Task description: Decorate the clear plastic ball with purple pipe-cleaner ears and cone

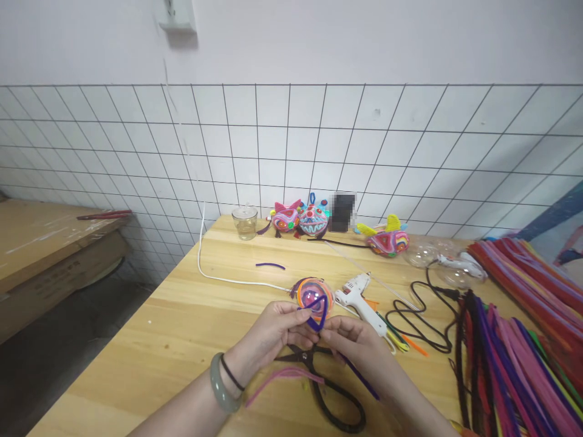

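Four decorated balls [313, 220] (one unfinished), one glue gun [359, 300], one scissors [319, 376], one jar [245, 222].

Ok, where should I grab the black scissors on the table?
Take the scissors by the handle loops, from the near edge. They lie flat, loops toward you and uncovered, while the blade end sits under the left hand and right hand, which hold a purple pipe cleaner.

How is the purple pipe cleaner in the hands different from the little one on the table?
The held pipe cleaner is bent into a pointed loop, pinched by the left hand and right hand; the loose piece lies almost straight, untouched. The held pipe cleaner is longer than the loose piece. Both are purple.
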Tool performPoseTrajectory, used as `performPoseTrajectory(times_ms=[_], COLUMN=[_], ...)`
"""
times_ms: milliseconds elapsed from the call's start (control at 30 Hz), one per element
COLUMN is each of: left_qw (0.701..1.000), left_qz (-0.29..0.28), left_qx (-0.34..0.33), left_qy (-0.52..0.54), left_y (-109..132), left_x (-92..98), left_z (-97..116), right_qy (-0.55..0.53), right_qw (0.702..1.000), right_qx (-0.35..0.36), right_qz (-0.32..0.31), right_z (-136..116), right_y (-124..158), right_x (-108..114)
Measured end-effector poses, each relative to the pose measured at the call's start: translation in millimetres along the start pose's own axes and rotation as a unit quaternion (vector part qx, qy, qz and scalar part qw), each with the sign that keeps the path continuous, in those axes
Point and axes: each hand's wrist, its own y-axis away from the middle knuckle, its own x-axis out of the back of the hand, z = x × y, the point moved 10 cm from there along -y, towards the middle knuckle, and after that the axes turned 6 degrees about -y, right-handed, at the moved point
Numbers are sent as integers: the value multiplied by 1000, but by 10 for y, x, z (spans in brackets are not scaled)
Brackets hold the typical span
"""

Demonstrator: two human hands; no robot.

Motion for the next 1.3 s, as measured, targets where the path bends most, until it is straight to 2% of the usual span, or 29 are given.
performPoseTrajectory(times_ms=[367, 700, 967, 1300], left_qw=[1000, 1000, 998, 989], left_qz=[-5, -16, -44, -95], left_qx=[1, 10, 30, 85], left_qy=[9, 9, 43, 80], left_y=[-13, 1, 7, 49], left_x=[11, -16, -57, -142], left_z=[-23, -30, -87, -196], right_qy=[12, 65, 82, 86], right_qw=[1000, 997, 993, 989], right_qx=[4, 22, 53, 72], right_qz=[-3, -19, -63, -93], right_z=[16, -33, -150, -152], right_y=[16, 47, 97, 157], right_x=[24, -2, -149, -212])
